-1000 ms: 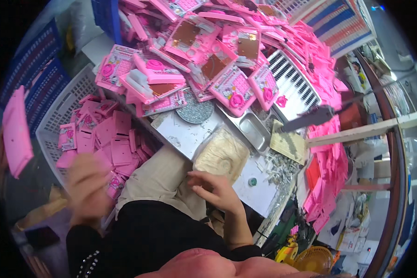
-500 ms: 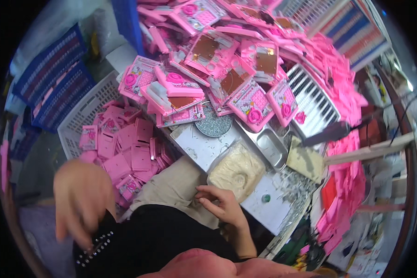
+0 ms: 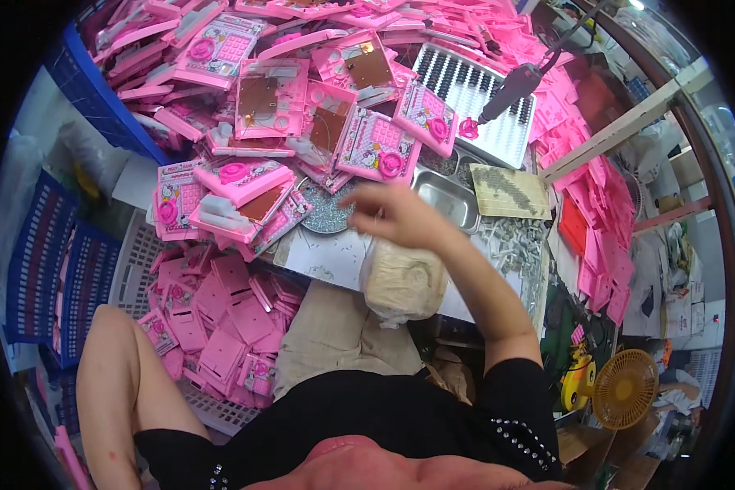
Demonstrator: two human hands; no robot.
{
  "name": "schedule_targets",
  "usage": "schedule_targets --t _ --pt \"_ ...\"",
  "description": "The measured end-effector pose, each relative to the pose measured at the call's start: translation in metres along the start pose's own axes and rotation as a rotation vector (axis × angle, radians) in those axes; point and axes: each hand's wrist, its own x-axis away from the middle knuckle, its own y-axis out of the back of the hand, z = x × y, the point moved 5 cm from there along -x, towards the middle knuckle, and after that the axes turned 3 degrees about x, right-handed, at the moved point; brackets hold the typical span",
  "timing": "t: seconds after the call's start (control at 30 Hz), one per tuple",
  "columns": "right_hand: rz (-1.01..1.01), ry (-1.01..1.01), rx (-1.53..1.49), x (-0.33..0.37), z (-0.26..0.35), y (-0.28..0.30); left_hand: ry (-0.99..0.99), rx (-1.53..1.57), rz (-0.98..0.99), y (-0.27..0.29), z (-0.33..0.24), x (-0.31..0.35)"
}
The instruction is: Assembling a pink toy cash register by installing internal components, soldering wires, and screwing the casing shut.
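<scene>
Right hand (image 3: 394, 215), fingers loosely parted, hangs at three o'clock of the small-parts dish (image 3: 326, 232), seemingly for pickup, which calls for pinching; left hand's fingers unseen.

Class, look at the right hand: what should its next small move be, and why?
Probably lower the right hand to the round dish and pinch up some of the small silvery pieces. The hand looks partly open, nothing can be seen in it, and it reaches to the dish's right side, so those pieces seem handy.
</scene>
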Motion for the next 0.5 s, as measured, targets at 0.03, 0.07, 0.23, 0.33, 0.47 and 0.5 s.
schedule_targets --t 0.03,0.07,0.23,0.33,0.47,0.5 --pt "-0.029 -0.079 -0.097 -0.016 -0.003 0.011 -0.009 0.000 -0.006 0.001 0.000 0.003" --pt "-0.058 -0.127 -0.185 -0.029 -0.011 0.018 -0.023 0.007 -0.003 0.004 0.000 0.006" --pt "-0.166 -0.164 -0.246 -0.057 -0.029 0.015 -0.058 0.044 -0.012 0.014 0.004 0.023" --pt "-0.348 -0.192 0.079 -0.051 -0.043 0.029 -0.074 0.057 -0.017 0.017 0.006 0.027" --pt "-0.671 -0.454 0.544 -0.056 -0.110 0.079 -0.112 0.067 -0.001 0.012 0.012 0.025" --pt "-0.657 -0.578 0.663 -0.060 -0.120 0.089 -0.122 0.076 -0.009 0.013 0.013 0.024"
